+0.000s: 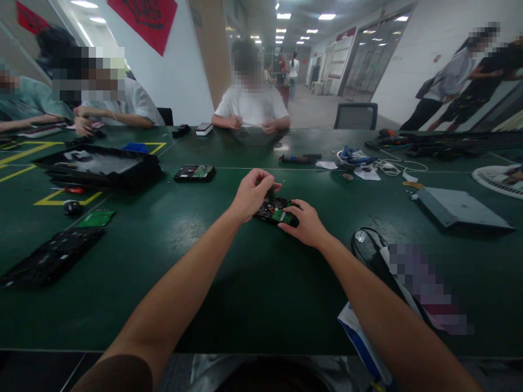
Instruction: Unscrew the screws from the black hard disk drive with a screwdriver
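A black hard drive (280, 212) with a green circuit board facing up lies on the dark green table (245, 283) in front of me. My left hand (252, 194) is closed around a dark screwdriver handle held upright over the drive's left part. My right hand (307, 222) rests on the drive's right end, fingers wrapped over its edge and holding it down.
A second hard drive (195, 173) lies further back left. A black tray (98, 166), a green circuit board (96, 218) and a black panel (51, 263) are at the left. A grey metal case (460, 207), cables (368, 159) and a bag (379, 256) are at the right. People sit across the table.
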Demonstrator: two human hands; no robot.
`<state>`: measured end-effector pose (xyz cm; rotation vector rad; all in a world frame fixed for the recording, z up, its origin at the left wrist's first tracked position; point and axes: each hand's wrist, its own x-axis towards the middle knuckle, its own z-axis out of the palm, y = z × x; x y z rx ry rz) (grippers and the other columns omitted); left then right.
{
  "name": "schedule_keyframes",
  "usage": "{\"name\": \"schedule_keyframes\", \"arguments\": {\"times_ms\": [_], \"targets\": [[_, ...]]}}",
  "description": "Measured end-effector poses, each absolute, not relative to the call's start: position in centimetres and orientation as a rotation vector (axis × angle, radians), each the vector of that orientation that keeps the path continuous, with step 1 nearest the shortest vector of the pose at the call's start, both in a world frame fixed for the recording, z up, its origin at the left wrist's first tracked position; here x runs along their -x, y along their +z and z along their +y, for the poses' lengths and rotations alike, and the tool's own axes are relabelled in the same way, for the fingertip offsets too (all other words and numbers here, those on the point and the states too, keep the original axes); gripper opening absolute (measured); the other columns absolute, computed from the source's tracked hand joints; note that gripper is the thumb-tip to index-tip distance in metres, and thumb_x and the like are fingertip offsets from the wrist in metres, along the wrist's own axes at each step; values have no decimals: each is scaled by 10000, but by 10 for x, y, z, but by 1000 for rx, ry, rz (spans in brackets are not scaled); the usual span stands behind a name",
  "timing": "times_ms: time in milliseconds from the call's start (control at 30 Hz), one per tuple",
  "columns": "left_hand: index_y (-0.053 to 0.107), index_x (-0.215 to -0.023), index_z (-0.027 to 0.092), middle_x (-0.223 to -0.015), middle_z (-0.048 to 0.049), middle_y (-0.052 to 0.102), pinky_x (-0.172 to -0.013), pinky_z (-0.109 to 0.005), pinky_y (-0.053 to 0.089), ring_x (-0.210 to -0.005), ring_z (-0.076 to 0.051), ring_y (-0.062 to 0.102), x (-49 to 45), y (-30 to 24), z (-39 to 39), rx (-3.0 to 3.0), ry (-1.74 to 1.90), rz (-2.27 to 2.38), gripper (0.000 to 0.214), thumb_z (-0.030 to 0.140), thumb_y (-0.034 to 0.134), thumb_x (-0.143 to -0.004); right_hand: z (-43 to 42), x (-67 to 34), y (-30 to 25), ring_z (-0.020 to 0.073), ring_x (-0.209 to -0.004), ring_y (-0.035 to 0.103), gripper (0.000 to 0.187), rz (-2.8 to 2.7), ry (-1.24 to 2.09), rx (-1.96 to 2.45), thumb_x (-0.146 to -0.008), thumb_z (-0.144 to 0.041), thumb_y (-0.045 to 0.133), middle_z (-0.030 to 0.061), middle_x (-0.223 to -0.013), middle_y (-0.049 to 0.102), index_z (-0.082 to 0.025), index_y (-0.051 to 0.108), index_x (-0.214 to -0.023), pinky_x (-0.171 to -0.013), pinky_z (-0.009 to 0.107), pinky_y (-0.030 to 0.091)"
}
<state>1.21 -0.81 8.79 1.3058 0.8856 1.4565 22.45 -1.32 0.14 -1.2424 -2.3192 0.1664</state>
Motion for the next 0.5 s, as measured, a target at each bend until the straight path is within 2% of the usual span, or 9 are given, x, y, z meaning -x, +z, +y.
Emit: {"name": "schedule_keyframes", "arguments": {"times_ms": [233,500], "targets": [[637,-843,187,-820,-29,698,-775,-301,504,-826,-176,690,-11,89,-8,-1485,1493,1001,202,376,695,-884,-14,-223,2,355,-1387,491,510,-2318,154,1234,-863,-548,740,157,-1468,534,-244,681,-1269,-1164,595,372],[678,-805,184,-833,-32,696,-756,-279,473,-779,-147,616,-10,93,-11,-1530,1476,987,179,332,648,-902,-15,-224,3,352,-1377,501,499,-2313,154,1224,-867,-547,737,141,-1461,545,-264,679,-1273,-1153,606,376]]}}
